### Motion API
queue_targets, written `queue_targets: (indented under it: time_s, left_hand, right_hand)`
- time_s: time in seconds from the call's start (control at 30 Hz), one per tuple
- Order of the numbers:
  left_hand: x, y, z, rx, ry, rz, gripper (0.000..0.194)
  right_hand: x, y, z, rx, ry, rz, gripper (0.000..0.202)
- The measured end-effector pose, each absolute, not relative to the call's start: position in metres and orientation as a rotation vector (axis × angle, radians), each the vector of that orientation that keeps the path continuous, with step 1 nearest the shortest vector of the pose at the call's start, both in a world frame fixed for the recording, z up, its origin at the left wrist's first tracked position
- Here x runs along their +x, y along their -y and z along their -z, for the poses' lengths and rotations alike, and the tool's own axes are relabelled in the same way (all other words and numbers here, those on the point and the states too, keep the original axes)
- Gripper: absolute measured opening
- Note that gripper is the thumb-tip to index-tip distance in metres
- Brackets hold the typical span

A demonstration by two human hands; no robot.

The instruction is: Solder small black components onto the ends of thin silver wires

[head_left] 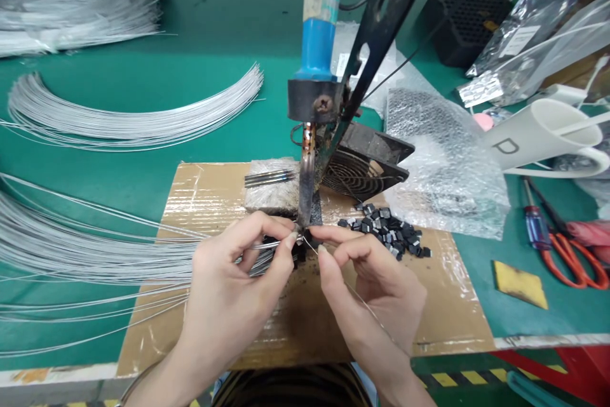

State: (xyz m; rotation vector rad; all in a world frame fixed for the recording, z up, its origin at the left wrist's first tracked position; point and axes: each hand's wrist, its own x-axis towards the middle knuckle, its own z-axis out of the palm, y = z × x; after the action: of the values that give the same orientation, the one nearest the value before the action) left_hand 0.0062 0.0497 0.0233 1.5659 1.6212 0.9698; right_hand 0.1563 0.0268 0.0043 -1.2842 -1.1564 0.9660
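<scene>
My left hand (pixel 245 286) is pinched closed on the end of a thin grey cable (pixel 269 244), just under the tip of a soldering iron (pixel 307 185). The iron has a blue handle and points straight down from a black metal bracket (pixel 372 26). Between the thumb and index finger of my right hand (pixel 376 280) is a thin solder wire (pixel 359 298), which reaches to the tip and trails back across the palm. My fingertips partly hide the joint at the tip. Many grey cables (pixel 95 242) run in from the left beneath my left hand.
Brown cardboard (pixel 457 312) covers the work spot. Small black connectors (pixel 381 226) lie in a heap beside a black fan (pixel 357 169). Further right are bubble wrap (pixel 443 159), a white mug (pixel 538 134), a yellow sponge (pixel 520 284) and orange-handled scissors (pixel 572 261). A cable bundle (pixel 138 118) lies behind.
</scene>
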Motion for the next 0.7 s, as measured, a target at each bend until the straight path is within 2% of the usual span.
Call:
queue_targets:
  time_s: [0.7]
  left_hand:
    - [0.0046, -0.0503, -0.0217, 1.589, -1.625, -0.977, 0.011]
  right_hand:
    - [0.1545, -0.0275, -0.0049, -1.291, 1.161, -0.93, 0.019]
